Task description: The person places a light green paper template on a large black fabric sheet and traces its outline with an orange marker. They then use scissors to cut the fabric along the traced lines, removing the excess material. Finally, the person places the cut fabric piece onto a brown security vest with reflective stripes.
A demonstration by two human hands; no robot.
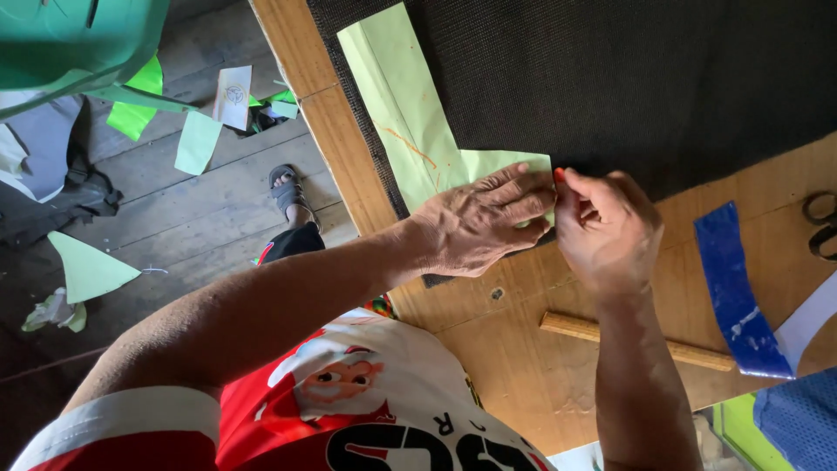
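**Light green paper pressed and pinched at the edge of a black mat**

The light green paper (410,122) lies as a long strip on the black mesh mat (628,78), running down the mat's left edge; its lower end folds to the right, close to the mat's lower edge. The mat covers most of the wooden table (523,366), whose bare boards show below and left of it.

The left hand (479,222) rests flat at the mat's lower left corner, fingers stretched out and pressing down on the folded end of the paper. The right hand (606,227) sits just right of it at the mat's lower edge, fingers curled in, thumb and forefinger pinching the paper's tip; the two hands' fingertips almost touch there.

A blue strip (732,288) lies on the bare wood below the mat's lower right part, next to a white strip (815,318). A wooden ruler (636,342) lies below the mat, under the right wrist. Black scissors (821,222) show only partly, at the mat's far right. On the plank floor left of the mat lie green paper scraps (87,266) and a sandalled foot (288,187).
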